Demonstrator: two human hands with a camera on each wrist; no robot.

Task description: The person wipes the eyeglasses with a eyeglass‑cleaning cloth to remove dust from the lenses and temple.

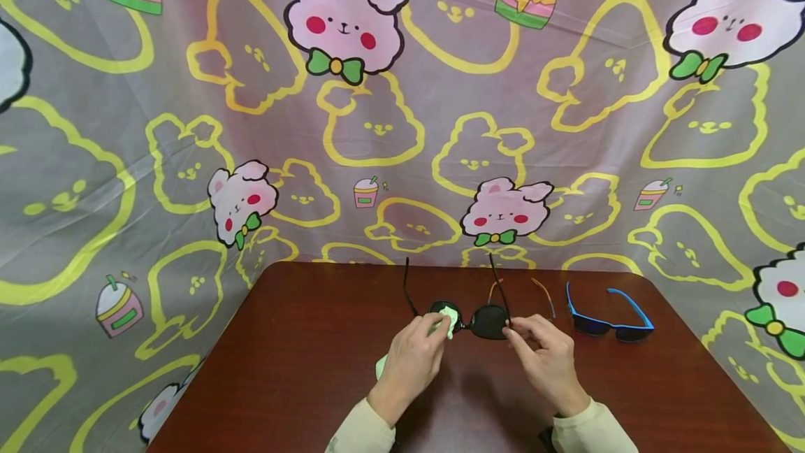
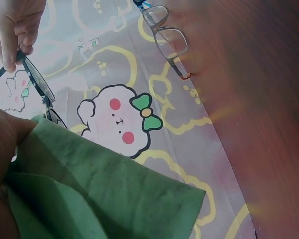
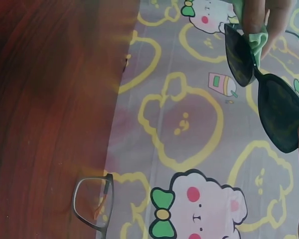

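Note:
A pair of black sunglasses [image 1: 489, 322] is held up above the table, its temples pointing away from the person. My left hand [image 1: 411, 355] pinches a light green cloth [image 1: 449, 319] against the lens on the left. In the left wrist view, the loose part of the cloth [image 2: 109, 184] hangs below the fingers and covers much of the sunglasses. With thumb and fingers, my right hand [image 1: 546, 358] grips the frame at its right end, by the hinge. The right wrist view shows both dark lenses [image 3: 280, 117], with the cloth behind the farther one.
Blue-framed sunglasses [image 1: 610, 324] lie on the brown table [image 1: 302, 362] to the right. Behind the black sunglasses are eyeglasses with orange-brown temples [image 1: 544, 293], partly hidden; their clear lens [image 3: 92, 199] shows in the right wrist view. A patterned curtain [image 1: 377, 117] surrounds the table's back and sides.

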